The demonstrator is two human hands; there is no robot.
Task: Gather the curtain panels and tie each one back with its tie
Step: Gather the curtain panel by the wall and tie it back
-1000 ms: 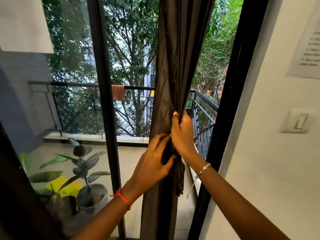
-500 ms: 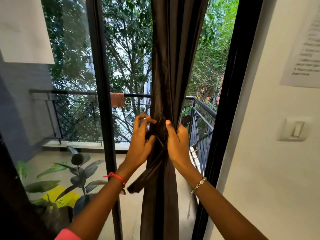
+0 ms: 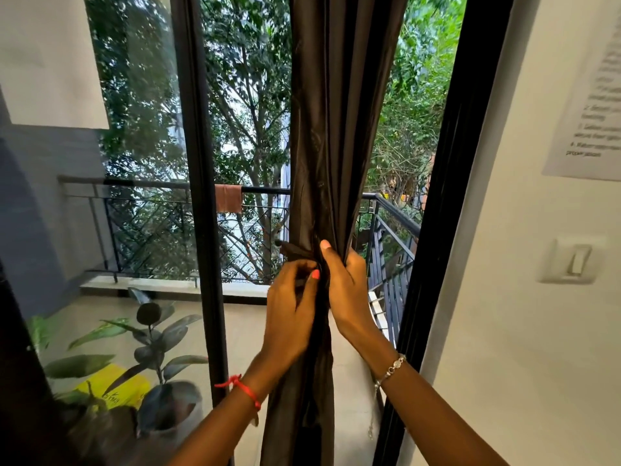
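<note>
Head view: left hand (image 3: 290,307) pinches the dark fabric tie (image 3: 295,249), right hand (image 3: 346,290) clamps the glossy, pleated curtain (image 3: 336,129).

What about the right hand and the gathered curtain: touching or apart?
Touching. The head view shows the right hand gripping the gathered curtain, thumb pressed on its front folds and fingers curled round its right edge.
</note>
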